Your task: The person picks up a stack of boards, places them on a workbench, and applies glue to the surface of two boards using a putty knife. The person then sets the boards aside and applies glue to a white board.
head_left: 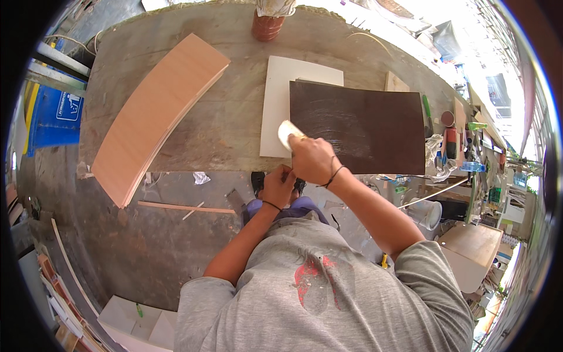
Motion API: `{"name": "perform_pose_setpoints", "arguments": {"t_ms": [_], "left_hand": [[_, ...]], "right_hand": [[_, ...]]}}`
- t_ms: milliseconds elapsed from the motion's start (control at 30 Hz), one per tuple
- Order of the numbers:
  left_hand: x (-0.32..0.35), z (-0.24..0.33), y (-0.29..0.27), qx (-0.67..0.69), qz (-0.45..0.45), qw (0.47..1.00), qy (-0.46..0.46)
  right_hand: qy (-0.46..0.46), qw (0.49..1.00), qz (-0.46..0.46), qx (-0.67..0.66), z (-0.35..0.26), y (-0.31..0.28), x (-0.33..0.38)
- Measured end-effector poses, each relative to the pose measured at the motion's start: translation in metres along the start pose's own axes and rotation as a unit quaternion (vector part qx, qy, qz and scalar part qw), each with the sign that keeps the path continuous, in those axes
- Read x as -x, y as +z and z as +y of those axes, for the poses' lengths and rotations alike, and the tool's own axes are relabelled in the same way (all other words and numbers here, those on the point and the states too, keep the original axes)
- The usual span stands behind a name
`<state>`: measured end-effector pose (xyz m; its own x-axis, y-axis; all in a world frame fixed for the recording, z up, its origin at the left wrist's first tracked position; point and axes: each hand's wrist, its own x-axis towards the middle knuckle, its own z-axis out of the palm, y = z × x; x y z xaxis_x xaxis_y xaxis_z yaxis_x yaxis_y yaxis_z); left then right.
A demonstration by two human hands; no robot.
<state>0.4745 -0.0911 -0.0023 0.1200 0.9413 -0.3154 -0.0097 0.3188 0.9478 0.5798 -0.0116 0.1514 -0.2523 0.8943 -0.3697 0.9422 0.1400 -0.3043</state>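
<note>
My right hand [314,159] grips a pale, flat spreader [288,134] with a rounded end. It is over the left edge of a dark brown sheet [381,129], which has wet-looking streaks across its left half. Just below, my left hand [278,186] is closed, its fingertips pinched at the sheet's near left corner; the exact grip is partly hidden. Under the brown sheet lies a white panel [275,97], showing along the left and far sides.
A stack of curved, pale wood-coloured sheets [155,111] lies on the left of the worktable [240,58], overhanging its near edge. A reddish-brown container [267,27] stands at the far edge. Bottles and tools crowd the right end. A blue bin [56,117] stands left; wood strips [187,207] lie on the floor.
</note>
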Motion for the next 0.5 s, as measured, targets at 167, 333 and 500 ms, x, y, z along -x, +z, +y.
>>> {"name": "perform_pose_setpoints", "arguments": {"t_ms": [167,333,500], "left_hand": [[-0.003,0.006,-0.002,0.022,-0.036,0.998,-0.035],[0.001,0.022,0.004,0.138,0.004,0.985,-0.101],[-0.001,0.007,0.008,0.161,0.014,0.983,-0.084]], "right_hand": [[-0.049,0.999,-0.014,-0.019,-0.015,-0.018,0.008],[-0.013,0.994,0.079,0.076,0.037,-0.034,0.03],[-0.021,0.982,0.023,0.187,0.033,0.052,0.091]]}}
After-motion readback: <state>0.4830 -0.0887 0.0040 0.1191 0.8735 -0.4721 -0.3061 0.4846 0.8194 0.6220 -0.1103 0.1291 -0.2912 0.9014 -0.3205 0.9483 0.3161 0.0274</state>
